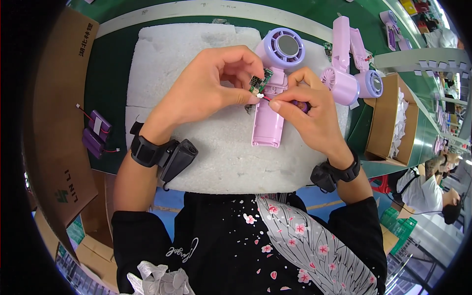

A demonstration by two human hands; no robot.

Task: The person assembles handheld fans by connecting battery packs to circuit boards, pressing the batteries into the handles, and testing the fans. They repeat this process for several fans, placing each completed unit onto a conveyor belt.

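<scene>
A small green circuit board (260, 81) is pinched between the thumb and fingers of my left hand (209, 86). My right hand (314, 113) is closed on a purple battery pack (301, 105), mostly hidden by the fingers. Its thin red lead (267, 98) runs to a white plug (260, 96) at the board's lower edge; I cannot tell whether the plug is fully seated. Below both hands lies an open pink-lilac handheld fan (268, 125), its hollow handle toward me and its round head (285, 46) at the far end.
White foam (216, 162) covers the work area. Two more purple battery packs (96, 132) lie at left, beside a tall cardboard box (59, 123). More fan bodies (341, 64) lie at far right, near a carton with white paper pieces (393, 123). Another person (427, 189) sits further right.
</scene>
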